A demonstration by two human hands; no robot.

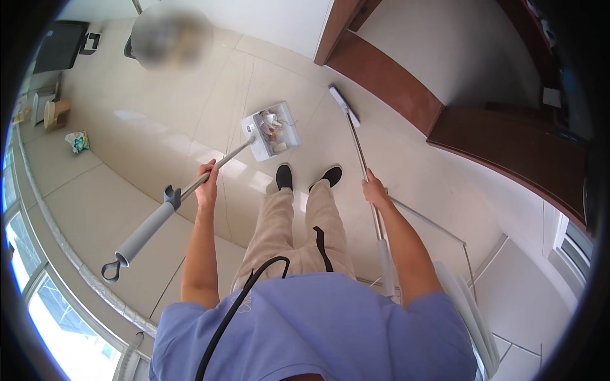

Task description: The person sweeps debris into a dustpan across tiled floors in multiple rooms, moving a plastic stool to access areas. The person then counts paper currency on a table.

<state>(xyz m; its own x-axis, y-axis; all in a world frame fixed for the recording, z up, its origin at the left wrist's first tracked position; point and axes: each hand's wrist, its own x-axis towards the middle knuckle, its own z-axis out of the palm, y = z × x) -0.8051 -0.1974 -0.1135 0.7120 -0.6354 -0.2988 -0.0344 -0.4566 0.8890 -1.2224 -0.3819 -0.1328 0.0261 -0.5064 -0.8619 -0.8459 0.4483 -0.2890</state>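
Note:
My left hand [206, 183] is wrapped round the metal pole of a long-handled dustpan [291, 122]. Crumpled light-coloured litter [272, 130] lies in its grey pan, ahead of my feet. The pole's grey grip, with a clip and a hanging hook, slants out to the left below that hand. In my right hand [375, 188] is the metal pole of a broom [354, 141], its fingers closed round it. The narrow broom head [344, 103] rests on the floor to the right of the dustpan, apart from it, near the dark wood.
A reddish-brown door frame and threshold [387, 76] stand at the upper right. A metal rack [432, 219] is close by my right arm. Along the left are a crumpled plastic packet [77, 141], a brown container [57, 113] and windows [63, 317]. Pale tiles [184, 108] cover the floor.

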